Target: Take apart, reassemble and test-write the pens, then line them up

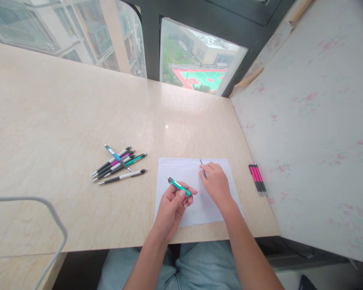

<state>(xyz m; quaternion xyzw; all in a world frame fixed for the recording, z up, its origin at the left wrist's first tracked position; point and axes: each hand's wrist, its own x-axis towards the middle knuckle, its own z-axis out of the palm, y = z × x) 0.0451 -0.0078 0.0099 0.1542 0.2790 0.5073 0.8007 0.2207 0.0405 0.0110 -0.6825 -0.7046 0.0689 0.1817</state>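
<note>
Left hand grips a green pen between thumb and fingers, above the white sheet; the pen lies at a slant, clip end directed away and to the left. Right hand is set farther forward over the same sheet, fingers bent; a thin dark piece shows at the fingertips, but from where I stand I cannot tell whether it is pinched. The sheet lies flat on the worktop, with faint lines of writing along its far edge. To the right, pink-and-black pens lie side by side near the patterned wall. To the left, one white-and-black pen lies just beside a pile of pens, across which a blue pen rests. Beyond the worktop, a dark-framed window overlooks a sports court.
</note>
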